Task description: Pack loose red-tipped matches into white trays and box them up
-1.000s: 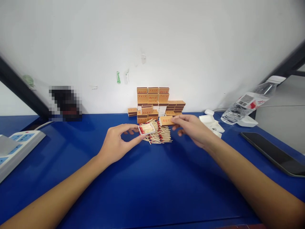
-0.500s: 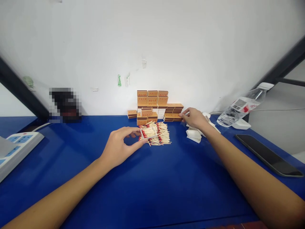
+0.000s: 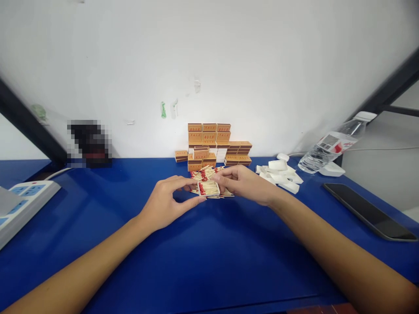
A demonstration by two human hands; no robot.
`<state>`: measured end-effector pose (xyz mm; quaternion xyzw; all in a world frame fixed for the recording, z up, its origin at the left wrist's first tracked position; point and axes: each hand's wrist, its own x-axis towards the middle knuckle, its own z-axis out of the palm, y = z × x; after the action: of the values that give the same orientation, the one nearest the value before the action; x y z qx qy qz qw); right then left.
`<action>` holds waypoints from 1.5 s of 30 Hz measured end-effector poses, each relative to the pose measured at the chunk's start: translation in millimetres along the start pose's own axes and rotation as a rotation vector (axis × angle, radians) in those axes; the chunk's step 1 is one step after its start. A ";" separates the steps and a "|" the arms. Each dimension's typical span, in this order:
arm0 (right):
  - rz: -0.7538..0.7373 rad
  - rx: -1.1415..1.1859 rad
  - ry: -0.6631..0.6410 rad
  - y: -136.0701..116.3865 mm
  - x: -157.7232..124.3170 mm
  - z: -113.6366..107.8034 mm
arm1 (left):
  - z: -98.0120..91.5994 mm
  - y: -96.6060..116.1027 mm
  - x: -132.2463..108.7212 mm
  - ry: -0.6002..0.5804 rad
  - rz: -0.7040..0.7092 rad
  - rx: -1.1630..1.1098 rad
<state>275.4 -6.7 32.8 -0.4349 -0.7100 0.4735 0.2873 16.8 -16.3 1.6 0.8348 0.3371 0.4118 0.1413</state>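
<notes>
My left hand point(image 3: 165, 201) pinches a small white matchbox tray point(image 3: 208, 188) full of red-tipped matches, holding it by its left side just above the blue table point(image 3: 203, 257). My right hand point(image 3: 245, 184) has its fingers curled at the tray's right side, over the loose pile of matches point(image 3: 204, 174); I cannot make out whether it grips the tray or some matches. Behind the pile stands a stack of orange matchboxes point(image 3: 209, 139) against the white wall.
Several empty white trays point(image 3: 279, 172) lie right of the pile. A tilted water bottle point(image 3: 332, 146) and a black phone point(image 3: 368, 211) are at the right. A white power strip point(image 3: 19, 205) sits at the left edge.
My right hand set an orange matchbox onto the low stack at the right, then came back to the filled tray. The left hand drew the tray slightly nearer and to the right.
</notes>
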 end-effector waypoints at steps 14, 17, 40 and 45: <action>0.045 -0.135 -0.009 11.1 -2.3 -0.6 | 4.0 0.4 -2.2 -0.093 -0.014 0.043; 0.040 -0.148 0.050 13.1 -1.5 -0.2 | 4.0 -5.5 -3.2 -0.077 -0.020 0.070; -0.160 -0.524 0.186 27.7 -0.6 -1.5 | 21.1 31.0 -19.3 -0.565 0.128 0.344; -0.206 -0.557 0.187 27.9 -0.7 1.8 | 23.0 25.7 -18.5 -0.518 0.068 0.369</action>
<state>283.8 -3.2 6.3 -0.4644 -0.8232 0.1869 0.2677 38.2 -46.7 -10.4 0.9341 0.3309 0.1221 0.0547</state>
